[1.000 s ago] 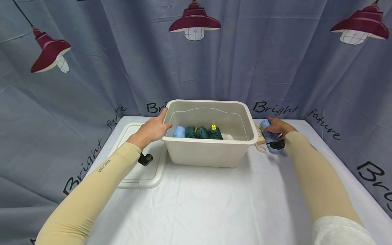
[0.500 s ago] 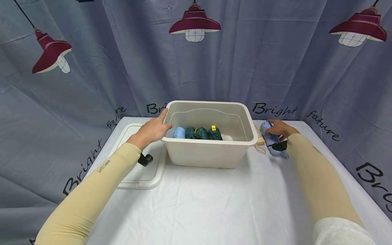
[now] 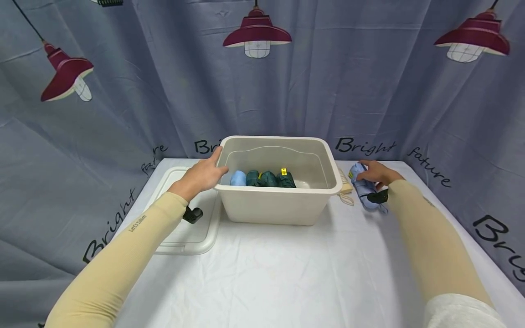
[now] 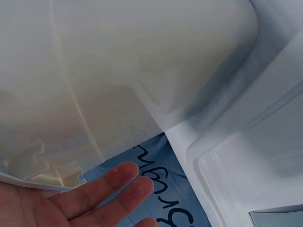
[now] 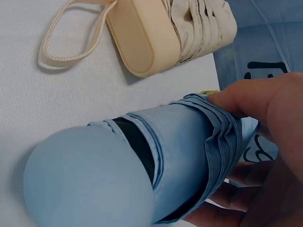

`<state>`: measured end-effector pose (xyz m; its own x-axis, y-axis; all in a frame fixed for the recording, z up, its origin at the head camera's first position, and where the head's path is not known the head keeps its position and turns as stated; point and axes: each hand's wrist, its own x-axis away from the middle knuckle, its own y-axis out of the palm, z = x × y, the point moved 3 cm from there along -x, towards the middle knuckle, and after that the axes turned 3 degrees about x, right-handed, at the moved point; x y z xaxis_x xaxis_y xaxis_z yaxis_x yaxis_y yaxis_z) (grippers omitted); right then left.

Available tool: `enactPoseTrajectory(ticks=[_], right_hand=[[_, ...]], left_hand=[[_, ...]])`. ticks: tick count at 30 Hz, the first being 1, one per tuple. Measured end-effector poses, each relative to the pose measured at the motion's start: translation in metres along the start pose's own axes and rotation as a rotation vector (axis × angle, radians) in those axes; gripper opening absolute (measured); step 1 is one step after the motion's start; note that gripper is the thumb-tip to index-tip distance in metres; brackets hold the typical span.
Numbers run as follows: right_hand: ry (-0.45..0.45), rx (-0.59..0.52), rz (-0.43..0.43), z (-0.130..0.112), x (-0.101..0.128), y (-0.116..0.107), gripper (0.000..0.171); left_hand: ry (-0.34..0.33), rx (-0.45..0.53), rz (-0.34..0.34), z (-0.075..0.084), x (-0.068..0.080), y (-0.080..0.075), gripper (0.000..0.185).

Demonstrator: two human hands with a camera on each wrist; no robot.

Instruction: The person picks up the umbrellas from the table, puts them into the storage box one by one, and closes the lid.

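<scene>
My left hand point(image 3: 202, 176) rests at the left rim of a cream plastic storage box point(image 3: 270, 206), its thumb over the edge. In the left wrist view, its other fingers point(image 4: 124, 193) extend loosely outside the box wall. To the right of the box, my right hand point(image 3: 375, 173) grips a light blue folded umbrella point(image 5: 177, 137) lying on the table, thumb on one side and fingers curled round the other. Its rounded handle point(image 5: 87, 179) points away from the hand. Inside the box stand a light blue rolled item point(image 3: 238, 178) and several dark green folded umbrellas point(image 3: 268, 179).
Between box and blue umbrella lies a cream folded umbrella point(image 5: 144, 38) with a wrist strap point(image 5: 75, 56). A white box lid point(image 3: 193, 237) lies on the left of the white-covered table point(image 3: 283, 273). A blue-grey curtain point(image 3: 172, 68) hangs behind.
My right hand has closed its fingers round the blue umbrella, which stays on the table. My left hand has stayed at the box rim. The head view has shifted slightly.
</scene>
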<state>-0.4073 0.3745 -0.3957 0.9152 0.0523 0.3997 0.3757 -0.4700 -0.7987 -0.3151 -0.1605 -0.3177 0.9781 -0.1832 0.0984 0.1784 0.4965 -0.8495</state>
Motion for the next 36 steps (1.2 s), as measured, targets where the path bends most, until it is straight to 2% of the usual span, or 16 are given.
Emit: enactPoseTrajectory(ticks=[11, 36], right_hand=[[-0.052, 0.026, 0.018, -0.007, 0.010, -0.012, 0.084], [-0.138, 0.117, 0.035, -0.057, 0.044, -0.048, 0.080]], left_hand=[[0.009, -0.018, 0.006, 0.001, 0.000, -0.001, 0.077], [0.009, -0.029, -0.001, 0.002, 0.001, -0.001, 0.078]])
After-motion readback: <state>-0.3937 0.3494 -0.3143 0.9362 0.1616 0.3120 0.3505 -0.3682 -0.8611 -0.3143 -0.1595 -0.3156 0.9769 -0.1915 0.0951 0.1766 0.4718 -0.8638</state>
